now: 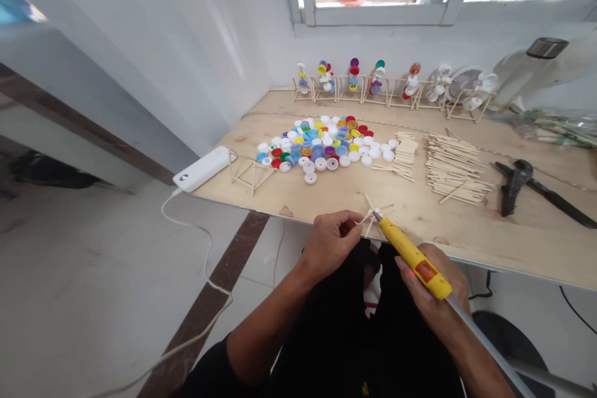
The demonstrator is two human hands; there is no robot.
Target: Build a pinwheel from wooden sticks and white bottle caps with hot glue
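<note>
My left hand [332, 241] is closed, pinching a thin wooden stick [366, 217] between thumb and fingers at the table's front edge. The stick meets a small white bottle cap [374, 212], from which several sticks spread outward. My right hand [431, 311] grips a straight yellow hot-glue gun [405, 247] with an orange switch. Its dark tip touches or nearly touches the cap; the exact contact is too small to tell. A pale rod or tube [485, 342] runs from its rear end past my right forearm.
Mixed bottle caps [321, 143] lie piled mid-table. Wooden sticks [454, 168], a black tool [515, 186] and a bare stick frame [252, 175] lie around them. Finished-looking frames with caps [354, 84] line the wall beside a small fan [464, 84]. A corded white box [205, 168] sits at the left corner.
</note>
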